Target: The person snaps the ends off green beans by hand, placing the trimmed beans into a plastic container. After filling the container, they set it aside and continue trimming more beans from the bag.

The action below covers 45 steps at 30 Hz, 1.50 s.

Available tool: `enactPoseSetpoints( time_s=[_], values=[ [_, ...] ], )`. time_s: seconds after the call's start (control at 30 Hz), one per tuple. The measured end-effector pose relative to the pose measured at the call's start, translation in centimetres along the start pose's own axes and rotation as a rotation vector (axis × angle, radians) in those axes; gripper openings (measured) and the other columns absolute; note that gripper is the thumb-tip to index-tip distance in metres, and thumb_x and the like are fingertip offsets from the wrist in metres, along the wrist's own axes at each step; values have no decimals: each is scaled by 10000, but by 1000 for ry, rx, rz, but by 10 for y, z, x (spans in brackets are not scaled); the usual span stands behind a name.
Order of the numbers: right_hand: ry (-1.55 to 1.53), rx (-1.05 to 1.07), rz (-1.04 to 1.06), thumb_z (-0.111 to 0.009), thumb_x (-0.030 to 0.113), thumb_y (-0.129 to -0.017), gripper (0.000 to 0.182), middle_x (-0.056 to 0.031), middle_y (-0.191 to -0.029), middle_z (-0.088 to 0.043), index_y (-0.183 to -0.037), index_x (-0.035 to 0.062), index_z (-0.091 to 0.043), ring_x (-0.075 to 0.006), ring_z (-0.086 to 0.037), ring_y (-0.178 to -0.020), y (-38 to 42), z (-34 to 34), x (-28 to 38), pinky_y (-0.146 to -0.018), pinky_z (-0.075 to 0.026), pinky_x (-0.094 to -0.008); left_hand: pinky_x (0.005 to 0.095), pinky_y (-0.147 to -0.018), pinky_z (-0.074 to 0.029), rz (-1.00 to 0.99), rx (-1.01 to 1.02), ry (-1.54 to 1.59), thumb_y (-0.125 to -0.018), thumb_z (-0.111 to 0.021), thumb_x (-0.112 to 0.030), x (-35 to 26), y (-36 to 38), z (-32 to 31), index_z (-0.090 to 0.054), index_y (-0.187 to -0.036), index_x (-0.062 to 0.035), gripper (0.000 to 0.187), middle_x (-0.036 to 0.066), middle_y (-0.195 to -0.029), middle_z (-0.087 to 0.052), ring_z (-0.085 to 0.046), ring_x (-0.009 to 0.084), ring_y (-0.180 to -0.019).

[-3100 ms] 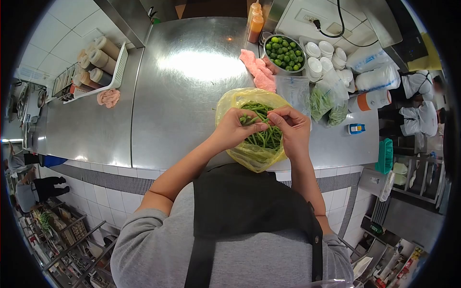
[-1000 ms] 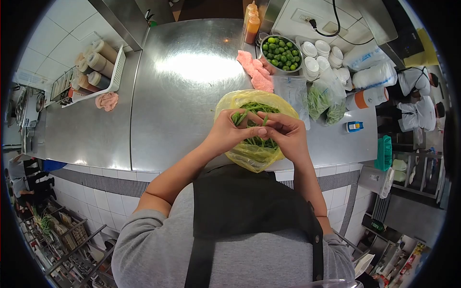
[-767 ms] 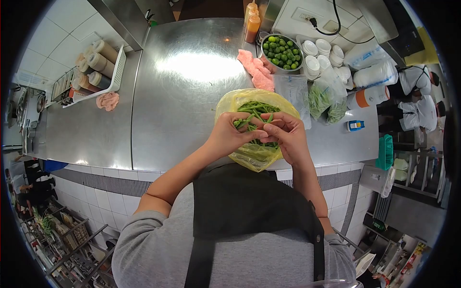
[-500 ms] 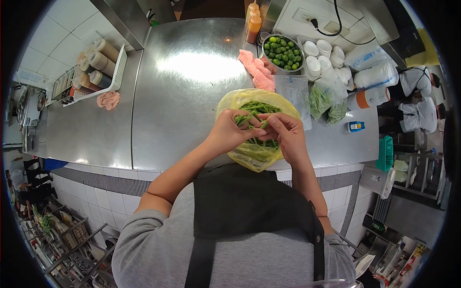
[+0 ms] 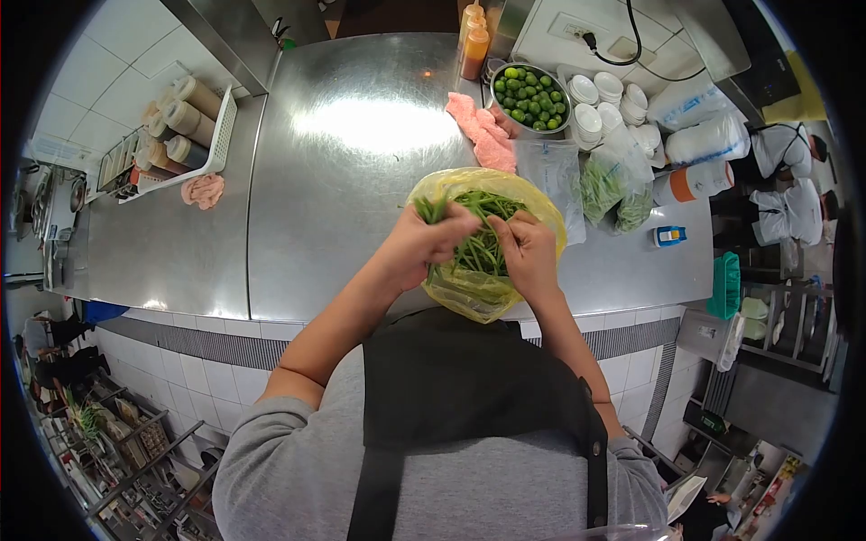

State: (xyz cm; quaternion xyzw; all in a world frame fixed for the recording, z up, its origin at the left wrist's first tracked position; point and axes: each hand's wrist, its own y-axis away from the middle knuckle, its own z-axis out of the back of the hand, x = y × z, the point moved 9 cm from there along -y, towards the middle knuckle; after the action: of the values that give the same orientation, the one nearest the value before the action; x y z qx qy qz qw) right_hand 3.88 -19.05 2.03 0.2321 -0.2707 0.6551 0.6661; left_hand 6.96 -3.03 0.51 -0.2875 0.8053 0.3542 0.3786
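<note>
Both hands grasping green beans (image 5: 483,243) | yellow bag (image 5: 469,293) | steel counter (image 5: 334,180), tiled kitchen

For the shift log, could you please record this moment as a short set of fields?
setting: steel counter
left hand: closed on a bunch of green beans
right hand: fingers in the beans inside the yellow bag
behind the bag: pink cloth, bowl of limes, orange sauce bottles, white cups
far left: white rack of bottles
</note>
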Motion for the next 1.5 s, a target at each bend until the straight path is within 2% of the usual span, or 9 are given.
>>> enactPoseSetpoints(
  time_s=[0.07, 0.2, 0.5, 0.67, 1.0, 1.1, 1.17, 1.3, 1.5],
  values=[
    [-524, 134, -41, -683, 136, -958, 165, -51, -880, -628, -902, -16, -709, -128, -583, -737, 4, -23, -11, -694, -482, -269, 186, -432, -199, -38, 24, 455, -930, -742, -172, -2, -4, 8, -661, -994, -72, 145, -99, -651, -432, -321, -1, -515],
    [-927, 155, -86, -697, 140, -926, 155, -61, -871, -643, -947, -14, -697, -125, -613, -774, 10, -26, 34, -724, -499, -287, 176, -425, -214, -53, -24, 625, -1012, -642, -243, -3, -10, 19, -613, -1088, -43, 215, -102, -650, -325, -267, 0, -525],
    [-673, -11, 117, -716, 18, -879, 144, -73, -892, -665, -1016, 8, -671, -180, -641, -800, 5, -17, 45, -755, -514, -312, 174, -423, -209, -52, -49, 635, -1005, -648, -229, -3, -12, 16, -630, -1036, -63, 170, -117, -638, -341, -279, -10, -517],
    [-488, -291, 426, -711, -58, -833, 176, -100, -898, -672, -983, 27, -673, -245, -652, -808, 22, 32, 81, -738, -521, -331, 181, -431, -212, 12, 9, 490, -1020, -610, -209, -1, -7, 8, -626, -1050, -37, 176, -111, -636, -332, -278, 0, -511],
    [-389, -232, 397, -700, -56, -866, 85, -94, -867, -667, -941, -17, -687, -178, -630, -817, 4, 38, 70, -768, -494, -279, 191, -445, -202, 22, 90, 236, -1008, -609, -196, -9, 0, -6, -630, -1034, -8, 191, -105, -613, -336, -289, 10, -504],
    [-319, -327, 172, -719, -1, -866, 70, -90, -834, -658, -927, -14, -688, -187, -630, -771, -7, 37, 30, -757, -498, -300, 193, -442, -209, 23, 75, 223, -1013, -596, -232, -17, 5, -8, -596, -924, -52, 201, -91, -635, -338, -285, 16, -518],
    [-154, -51, -91, -744, 58, -828, 117, -120, -860, -653, -912, -2, -690, -272, -651, -792, -15, 9, -6, -736, -511, -370, 194, -442, -218, 2, 141, 409, -1018, -583, -257, -12, 0, 1, -550, -865, -82, 235, -82, -650, -340, -285, 22, -527],
    [4, -73, 104, -748, 73, -813, 147, -131, -880, -656, -939, 13, -701, -310, -649, -912, -10, -6, -4, -797, -503, -406, 197, -443, -248, -23, 206, 530, -1038, -532, -316, -19, 1, 2, -406, -749, -147, 358, -56, -687, -344, -291, 41, -548],
    [78, -67, 103, -731, 70, -813, 176, -147, -959, -690, -980, 19, -706, -341, -624, -990, -16, -24, -6, -876, -492, -434, 192, -453, -258, 28, -70, 412, -1051, -526, -313, 4, -3, -2, -523, -821, -105, 310, -60, -689, -373, -326, 32, -557]
  ],
)
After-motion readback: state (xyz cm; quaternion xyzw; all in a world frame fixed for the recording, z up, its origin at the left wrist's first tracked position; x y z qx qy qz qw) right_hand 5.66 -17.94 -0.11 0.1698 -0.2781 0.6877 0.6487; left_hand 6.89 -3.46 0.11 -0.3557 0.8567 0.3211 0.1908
